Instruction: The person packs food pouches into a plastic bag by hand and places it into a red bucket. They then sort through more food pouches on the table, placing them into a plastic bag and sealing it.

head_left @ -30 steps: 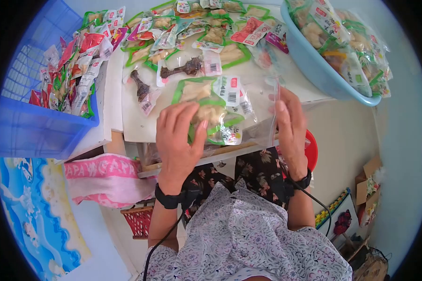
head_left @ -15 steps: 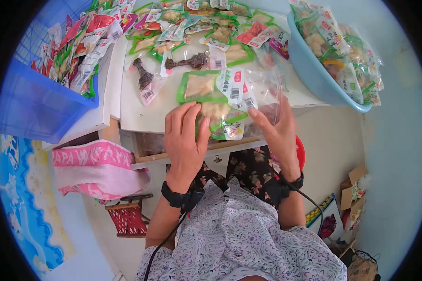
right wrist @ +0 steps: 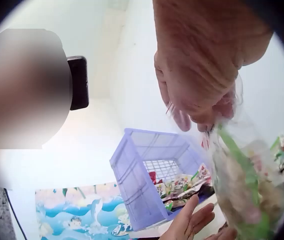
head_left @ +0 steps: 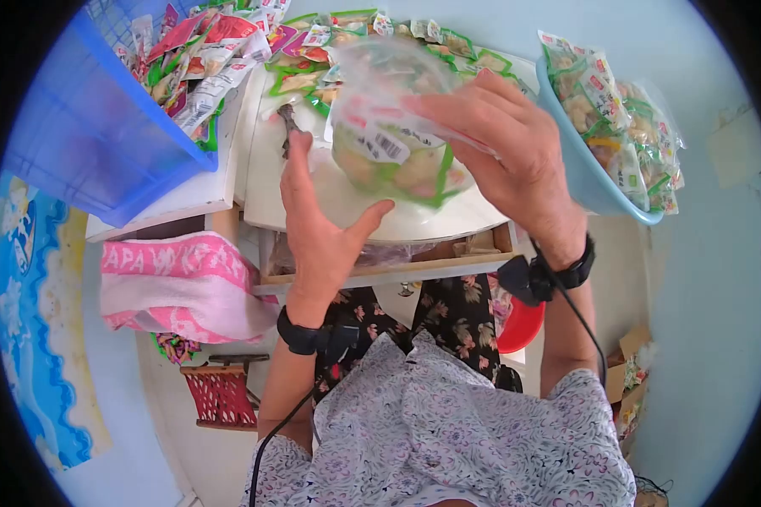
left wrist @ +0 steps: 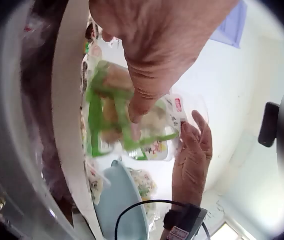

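Note:
My right hand [head_left: 516, 152] grips the top of a clear plastic bag [head_left: 389, 72] and holds it up over the white table [head_left: 309, 190]. Inside the bag sit green-edged snack packets [head_left: 410, 177] with pale contents, blurred by motion. To the left of the bag is my left hand [head_left: 317, 232], its fingers straight and the thumb spread wide, holding nothing. In the left wrist view, that thumb overlaps the bagged packets [left wrist: 154, 120]. A dark drumstick-like piece [head_left: 287, 118] lies just beyond the left fingertips, partly covered by them.
A blue plastic crate [head_left: 101, 127] of red and white packets stands at the left. At the right, a light blue basin [head_left: 604, 190] holds more bagged packets. Loose packets [head_left: 296, 82] cover the table's far side. Below the tabletop, a drawer [head_left: 448, 262] is pulled out.
My right hand has lifted the bag of packets off the table, turning it upright. My left hand has let go of the packets and moved slightly left with fingers extended.

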Motion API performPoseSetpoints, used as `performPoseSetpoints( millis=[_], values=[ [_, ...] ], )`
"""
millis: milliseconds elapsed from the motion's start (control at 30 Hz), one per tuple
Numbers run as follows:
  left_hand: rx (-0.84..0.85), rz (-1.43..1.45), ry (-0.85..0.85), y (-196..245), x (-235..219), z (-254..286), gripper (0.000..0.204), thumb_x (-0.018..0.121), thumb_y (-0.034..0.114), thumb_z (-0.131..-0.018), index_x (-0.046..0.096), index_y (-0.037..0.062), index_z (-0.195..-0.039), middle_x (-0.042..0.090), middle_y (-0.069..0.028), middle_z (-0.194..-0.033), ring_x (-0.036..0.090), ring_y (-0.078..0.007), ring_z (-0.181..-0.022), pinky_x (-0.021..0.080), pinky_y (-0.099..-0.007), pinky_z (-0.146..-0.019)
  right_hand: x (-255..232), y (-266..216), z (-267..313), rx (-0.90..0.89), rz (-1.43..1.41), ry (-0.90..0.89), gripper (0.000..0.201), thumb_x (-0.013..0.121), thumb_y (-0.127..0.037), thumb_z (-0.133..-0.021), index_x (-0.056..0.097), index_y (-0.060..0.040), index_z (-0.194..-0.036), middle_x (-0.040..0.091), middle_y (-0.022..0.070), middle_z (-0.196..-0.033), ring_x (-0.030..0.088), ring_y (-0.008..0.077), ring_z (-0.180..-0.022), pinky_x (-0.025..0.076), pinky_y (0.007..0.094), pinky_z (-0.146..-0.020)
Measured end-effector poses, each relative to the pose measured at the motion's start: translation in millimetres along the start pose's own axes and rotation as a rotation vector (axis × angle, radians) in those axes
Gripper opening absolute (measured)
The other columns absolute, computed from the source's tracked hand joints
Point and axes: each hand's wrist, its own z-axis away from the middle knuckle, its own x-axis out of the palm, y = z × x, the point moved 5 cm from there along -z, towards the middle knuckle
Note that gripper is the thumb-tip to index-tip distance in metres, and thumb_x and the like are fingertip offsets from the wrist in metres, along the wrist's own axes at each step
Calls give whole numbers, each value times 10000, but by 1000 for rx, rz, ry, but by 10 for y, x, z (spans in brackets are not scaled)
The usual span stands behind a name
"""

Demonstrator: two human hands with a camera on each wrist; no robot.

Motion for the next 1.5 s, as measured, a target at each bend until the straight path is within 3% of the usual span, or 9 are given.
performPoseSetpoints(
  millis=[167,300,333,533,667,767,967,1100,1500],
  values=[
    [-105,296,-160,-118,129,-85,1306,958,193,-701,87,4,-1655,410,-254,-1565,472,-326,-1409,408,-431,-1164,39,60,-147,18,-209,-34,479,711,74,-793,729,-103,-1238,743,66,-1072,692,277,-918,577,355,-768],
    [-239,553,-289,-143,426,-17,1331,935,146,-711,13,15,-1662,421,-230,-1553,510,-288,-1368,446,-408,-1136,199,347,213,314,-600,32,483,680,83,-872,684,-89,-1324,716,56,-1262,687,213,-1095,580,344,-920],
    [-218,578,-199,-120,443,-24,1161,920,123,-721,209,-4,-1630,546,-196,-1443,583,-263,-1271,478,-384,-1087,184,406,303,368,-669,45,482,677,75,-890,669,-84,-1346,700,53,-1307,672,200,-1143,572,346,-956],
    [-456,541,-359,-288,604,-34,627,878,71,-782,581,-13,-1328,700,-88,-1181,664,-157,-1042,533,-308,-924,138,561,625,540,-626,340,449,730,-45,-930,633,-47,-1369,660,71,-1350,628,184,-1229,543,354,-1006],
    [-428,674,-221,-289,576,-18,568,843,27,-815,582,-18,-1318,692,-75,-1194,660,-146,-1054,532,-299,-919,212,544,1038,757,-648,561,371,761,-128,-936,650,-23,-1275,687,91,-1251,646,174,-1173,550,356,-978],
    [-438,665,-231,-276,556,-23,547,835,11,-821,587,-22,-1308,690,-70,-1202,658,-147,-1063,524,-301,-939,406,412,1318,900,-523,456,228,745,-92,-914,680,-37,-1126,709,79,-1128,693,216,-1051,565,351,-901],
    [-423,673,-323,-197,570,2,566,842,-1,-810,592,-5,-1318,690,-69,-1220,661,-147,-1066,513,-300,-965,631,100,1435,637,-46,148,100,672,-34,-825,677,-80,-913,637,91,-919,643,342,-846,527,421,-712],
    [-444,730,-339,-153,540,-37,514,845,-4,-800,633,-1,-1269,714,-66,-1168,674,-146,-1030,522,-295,-943,547,215,1484,686,-194,9,102,702,-39,-827,647,-72,-906,653,89,-900,659,313,-867,520,410,-721],
    [-266,418,-389,190,436,-140,485,865,34,-803,650,-15,-1235,725,-71,-1119,675,-122,-959,559,-306,-867,634,424,1637,760,-314,114,132,708,-149,-900,680,-61,-994,712,121,-948,689,311,-878,545,421,-764]
  ],
)
